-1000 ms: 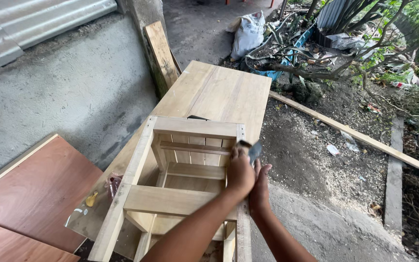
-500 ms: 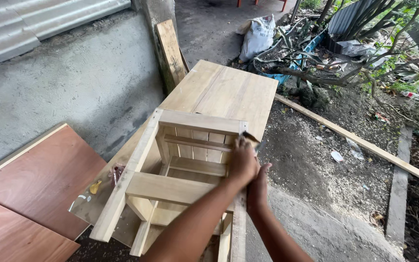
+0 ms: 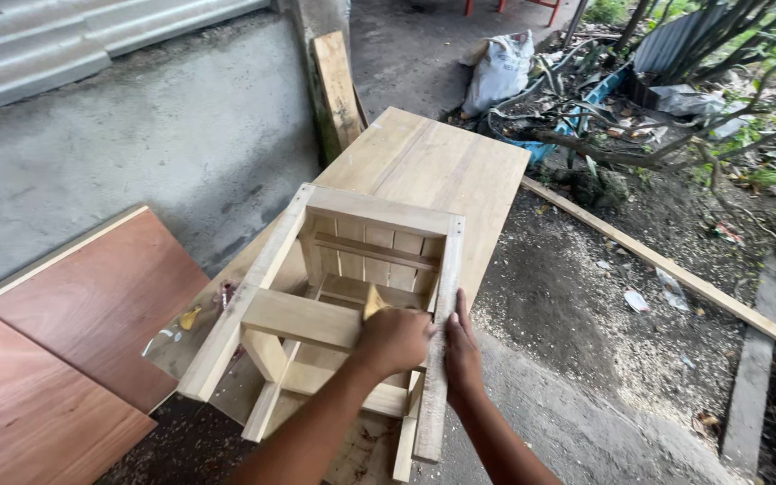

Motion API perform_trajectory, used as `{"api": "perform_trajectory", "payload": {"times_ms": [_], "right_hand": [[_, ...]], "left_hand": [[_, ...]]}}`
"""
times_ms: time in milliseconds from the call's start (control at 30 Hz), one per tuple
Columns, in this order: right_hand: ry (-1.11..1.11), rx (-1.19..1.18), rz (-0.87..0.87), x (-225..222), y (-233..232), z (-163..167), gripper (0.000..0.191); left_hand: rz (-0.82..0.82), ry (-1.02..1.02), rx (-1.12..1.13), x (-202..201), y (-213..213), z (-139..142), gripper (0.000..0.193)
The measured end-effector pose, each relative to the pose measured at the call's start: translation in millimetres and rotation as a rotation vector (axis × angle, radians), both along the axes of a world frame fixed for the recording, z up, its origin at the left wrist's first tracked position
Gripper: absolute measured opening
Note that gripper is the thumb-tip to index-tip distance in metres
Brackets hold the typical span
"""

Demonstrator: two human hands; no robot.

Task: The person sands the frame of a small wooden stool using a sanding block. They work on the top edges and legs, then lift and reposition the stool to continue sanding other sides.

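Left hand closed on a yellow-handled tool inside the stool frame

The fingers of the left hand (image 3: 394,341) are curled shut around a small yellow-handled tool (image 3: 373,301), held against the inner face of the right leg rail (image 3: 442,332) of the pale unfinished wooden stool (image 3: 316,319). The rail's long axis runs near to far, between both hands. The right hand (image 3: 462,355) is laid flat and open on its outer side. Compared with one second ago, the left hand was moved nearer and inward, from the far corner.

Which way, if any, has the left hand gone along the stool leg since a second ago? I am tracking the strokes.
Yes. The left hand has come back toward the person, away from the leg's far end by the tabletop; it holds something yellowish against the wooden stool.
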State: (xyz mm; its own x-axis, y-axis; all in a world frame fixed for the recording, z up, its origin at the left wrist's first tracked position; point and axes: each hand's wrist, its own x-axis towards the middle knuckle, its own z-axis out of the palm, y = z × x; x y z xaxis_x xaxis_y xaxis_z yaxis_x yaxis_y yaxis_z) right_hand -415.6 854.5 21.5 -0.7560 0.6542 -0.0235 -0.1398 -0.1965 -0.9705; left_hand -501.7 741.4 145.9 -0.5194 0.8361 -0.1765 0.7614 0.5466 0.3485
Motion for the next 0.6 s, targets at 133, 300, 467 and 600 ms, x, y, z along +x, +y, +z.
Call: {"api": "perform_trajectory", "payload": {"times_ms": [133,300,467,600], "right_hand": [[0.056,-0.088,-0.004,-7.0,5.4,-16.8,0.064],[-0.139,-0.185,-0.013,-17.6,11.3,-10.1,0.066],[-0.316,0.551,-0.114,-10.1,1.8,-4.5,0.071],[-0.343,0.760,-0.100,7.4,-9.2,-0.7,0.087]], "left_hand": [[0.071,0.125,0.067,12.0,10.8,-31.8,0.026],[-0.043,0.695,0.596,36.3,-23.2,-66.4,0.039],[-0.047,0.329,0.476,-4.6,-61.4,-80.6,0.031],[0.118,0.384,0.391,-87.9,-112.8,-62.8,0.023]]}}
